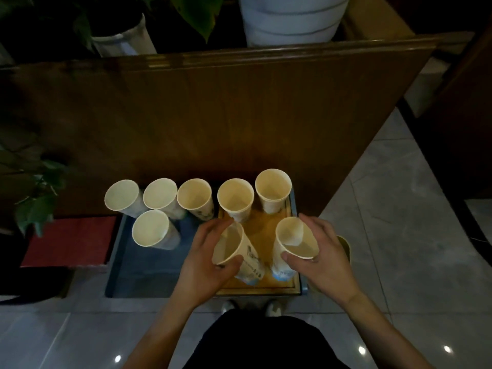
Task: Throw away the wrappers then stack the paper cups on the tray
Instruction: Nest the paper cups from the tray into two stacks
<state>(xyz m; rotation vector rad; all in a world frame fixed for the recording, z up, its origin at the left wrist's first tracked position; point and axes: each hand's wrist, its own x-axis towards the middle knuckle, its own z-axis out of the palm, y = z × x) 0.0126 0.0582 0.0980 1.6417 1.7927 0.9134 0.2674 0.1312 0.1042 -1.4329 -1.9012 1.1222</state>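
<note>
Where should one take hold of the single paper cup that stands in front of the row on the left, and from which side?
Grip the upright cream paper cup around its upper wall just below the rim, coming from the near side with the left hand. It stands alone there, and the near side looks free.

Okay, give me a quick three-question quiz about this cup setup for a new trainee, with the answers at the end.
1. True or false: each hand holds a paper cup.
2. How many cups stand unheld?
3. The wooden tray bears which unheld cups? A) the two on the right of the back row B) all six C) none

Key:
1. True: the left hand grips a tilted cup; the right hand grips another cup.
2. Six, none stacked yet: five in the back row and one in front.
3. A.
</note>
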